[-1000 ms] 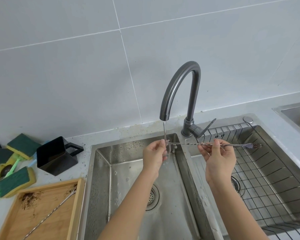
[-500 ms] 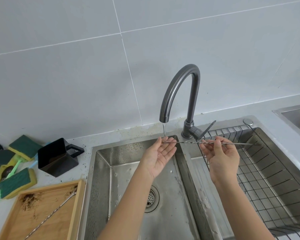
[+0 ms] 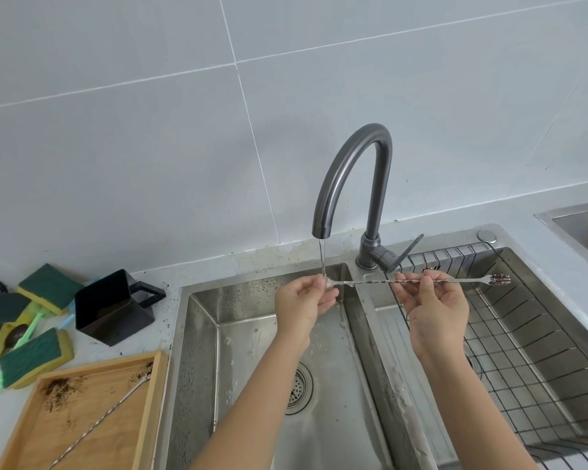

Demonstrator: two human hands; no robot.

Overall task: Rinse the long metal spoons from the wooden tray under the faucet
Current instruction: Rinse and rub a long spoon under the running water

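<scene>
A long twisted metal spoon point(image 3: 381, 281) lies level across the sink divider, its forked end, still dirty, out to the right over the wire rack. My right hand point(image 3: 433, 308) pinches its shaft near the middle. My left hand point(image 3: 302, 301) grips its left end under the thin stream from the dark grey faucet point(image 3: 353, 164). A second long spoon point(image 3: 99, 422) lies slantwise in the wooden tray point(image 3: 151, 408) at the lower left, among brown crumbs.
The left sink basin point(image 3: 197, 368) has a drain strainer point(image 3: 297, 388). A black wire rack point(image 3: 530, 351) sits in the right basin. A black square cup point(image 3: 111, 308) and several green-yellow sponges point(image 3: 31, 357) lie on the counter at left. Another sink point(image 3: 581, 225) edges the far right.
My left hand was open with fingers spread under the spoon; now it has curled round the left end under the water. The spoon sits slightly further right.
</scene>
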